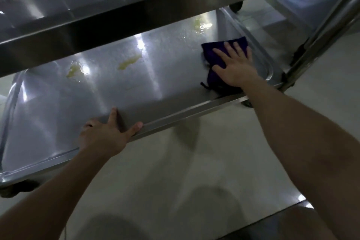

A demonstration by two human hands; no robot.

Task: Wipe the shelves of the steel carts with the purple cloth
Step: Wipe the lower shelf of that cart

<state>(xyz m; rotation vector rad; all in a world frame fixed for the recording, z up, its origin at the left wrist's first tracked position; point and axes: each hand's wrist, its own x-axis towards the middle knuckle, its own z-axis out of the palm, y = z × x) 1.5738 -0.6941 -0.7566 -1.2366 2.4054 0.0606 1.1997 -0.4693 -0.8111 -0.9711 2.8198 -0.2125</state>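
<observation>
Overhead, upper shelf; yellow smears near purple cloth.

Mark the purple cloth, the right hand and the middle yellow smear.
purple cloth (218, 80): head view, fold nearer than the thumb.
right hand (236, 66): head view, back of the hand.
middle yellow smear (128, 62): head view, its centre.

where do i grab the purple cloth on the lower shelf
I'd pinch the purple cloth at its loose near-left corner, which pokes out beyond the flat right hand. Come in low from the open front of the lower shelf, since the upper shelf overhangs it.
</observation>
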